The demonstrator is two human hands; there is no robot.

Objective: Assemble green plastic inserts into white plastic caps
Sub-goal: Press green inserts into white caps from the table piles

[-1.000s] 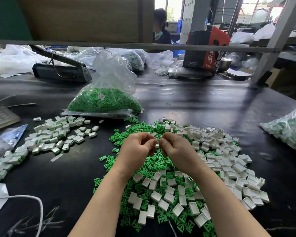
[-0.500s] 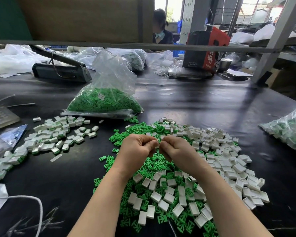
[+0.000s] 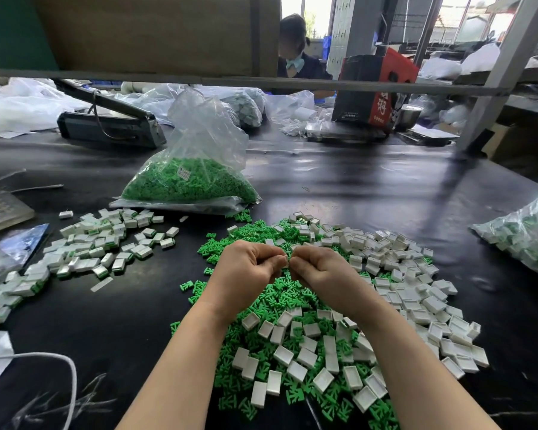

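Almost nothing is seen to have changed across the last second. The left hand and the right hand are held knuckle to knuckle above the middle of the table, just as in both earlier views, with only a very slight shift of the fingertips where they meet. The fingers of both hands are curled inward and pinched together around a small piece, of which only a sliver of white is visible between the thumbs. It is probably a cap with an insert being pressed in, but whether the insert is seated cannot be told, since the piece is hidden by the knuckles.

That stillness is judged to mean that one press-fit is in hand and not yet released.

The supply lies directly beneath and around the wrists: loose green inserts are heaped under the hands, and empty white caps are spread to the right and toward the near edge. Pieces that look finished, white with green showing, are gathered in a pile of assembled caps well apart to the left. A clear bag of inserts is stood behind the heap, unmoved from the earlier frames. Much loose stock is left, so the task is judged far from complete.
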